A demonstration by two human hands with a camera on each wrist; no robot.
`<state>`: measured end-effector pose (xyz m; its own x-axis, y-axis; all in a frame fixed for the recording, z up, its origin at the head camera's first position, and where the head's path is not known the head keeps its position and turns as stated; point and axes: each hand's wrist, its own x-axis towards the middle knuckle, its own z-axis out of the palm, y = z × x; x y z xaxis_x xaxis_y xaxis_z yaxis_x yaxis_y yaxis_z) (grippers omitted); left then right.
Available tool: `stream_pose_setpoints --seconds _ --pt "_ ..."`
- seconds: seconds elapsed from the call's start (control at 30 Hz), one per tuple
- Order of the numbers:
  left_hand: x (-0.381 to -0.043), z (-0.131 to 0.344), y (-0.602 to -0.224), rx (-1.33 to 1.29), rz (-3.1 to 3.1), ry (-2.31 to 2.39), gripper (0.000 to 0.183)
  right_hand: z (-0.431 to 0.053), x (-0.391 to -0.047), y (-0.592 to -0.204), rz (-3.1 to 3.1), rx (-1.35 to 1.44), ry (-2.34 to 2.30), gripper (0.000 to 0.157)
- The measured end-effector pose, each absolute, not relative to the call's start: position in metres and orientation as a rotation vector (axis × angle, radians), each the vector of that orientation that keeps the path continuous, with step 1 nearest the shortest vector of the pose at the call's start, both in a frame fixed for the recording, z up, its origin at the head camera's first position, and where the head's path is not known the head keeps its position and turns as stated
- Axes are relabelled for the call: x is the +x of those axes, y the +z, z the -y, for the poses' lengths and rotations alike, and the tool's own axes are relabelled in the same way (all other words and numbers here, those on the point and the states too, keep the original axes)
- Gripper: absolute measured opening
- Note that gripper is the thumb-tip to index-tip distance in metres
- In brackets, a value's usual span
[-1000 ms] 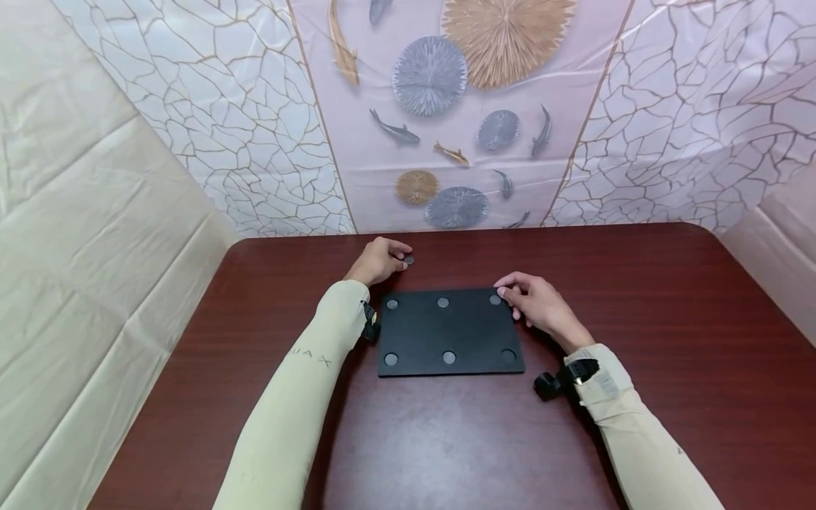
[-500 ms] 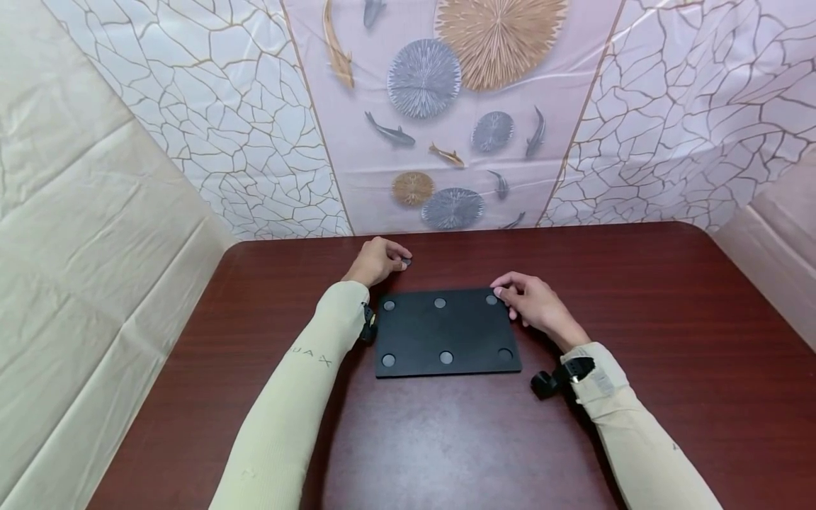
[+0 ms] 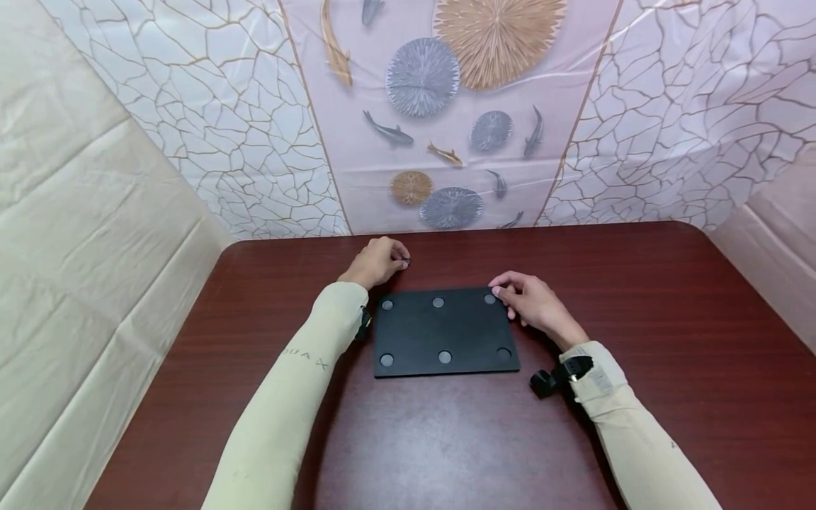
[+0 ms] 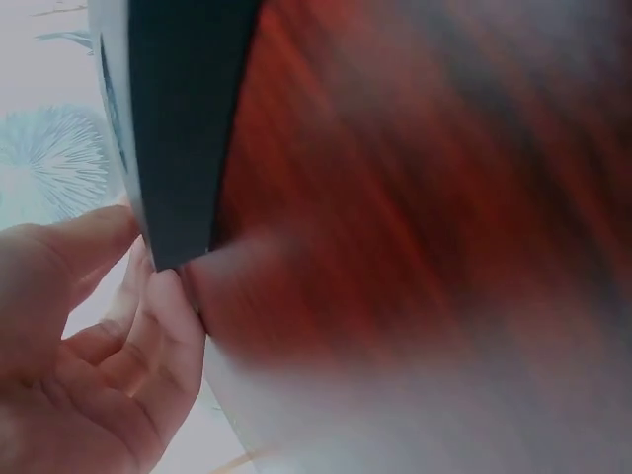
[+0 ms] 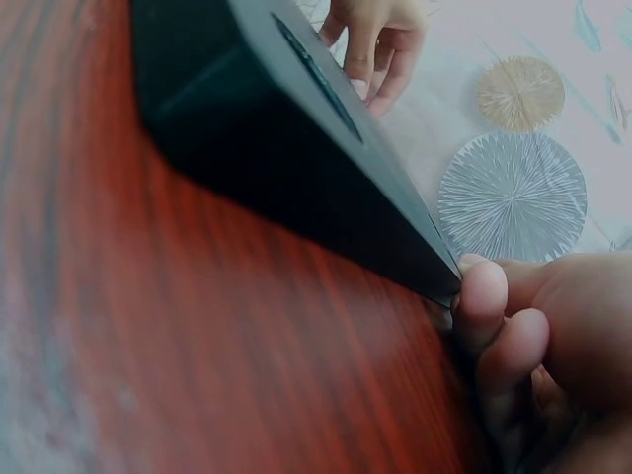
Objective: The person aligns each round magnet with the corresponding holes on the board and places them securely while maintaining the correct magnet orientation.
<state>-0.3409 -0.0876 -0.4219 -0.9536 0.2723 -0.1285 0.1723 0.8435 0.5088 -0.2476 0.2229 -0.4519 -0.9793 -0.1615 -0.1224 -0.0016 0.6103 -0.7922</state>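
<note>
Beyond the far-left corner of a flat black board (image 3: 446, 329), my left hand (image 3: 375, 263) pinches a small dark disc (image 3: 408, 261) between thumb and fingers. Little of that disc shows past the fingertips. The board lies on the table with round recesses along its near and far edges. Several recesses show grey round faces, while the near-right recess (image 3: 504, 354) looks dark. At the far-right corner, my right hand (image 3: 530, 303) holds the board by thumb and fingers. The right wrist view shows the right fingertips (image 5: 484, 291) at the board's edge.
The reddish-brown table (image 3: 637, 297) extends on both sides of the board. A patterned cloth (image 3: 421, 127) hangs behind its far edge. Each wrist carries a black camera, such as the right wrist camera (image 3: 544, 383) near the board's right side.
The left fingers have closed over the dark disc, which showed its face a second ago and is now mostly covered. The right hand keeps its place on the board; the head view shifted slightly.
</note>
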Motion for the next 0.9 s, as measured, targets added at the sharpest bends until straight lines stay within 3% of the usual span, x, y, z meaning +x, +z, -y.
stream_pose_setpoints --seconds 0.3,0.47,0.6,0.9 --pt "-0.3408 0.0903 -0.4183 0.522 -2.808 0.711 0.009 -0.2236 -0.2487 -0.4507 -2.644 -0.155 -1.308 0.024" --pt "-0.3400 0.0903 -0.4181 0.597 -2.793 0.677 0.017 -0.2236 -0.2478 -0.4521 -2.638 -0.155 -1.314 0.024" --pt "-0.3401 0.0906 -0.4165 0.632 -2.792 0.675 0.024 -0.2239 -0.2479 -0.4519 -2.642 -0.158 -1.314 0.024" --pt "-0.3368 0.0928 -0.4179 0.621 -2.781 0.710 0.021 -0.2236 -0.2479 -0.4540 -2.642 -0.132 -1.314 0.024"
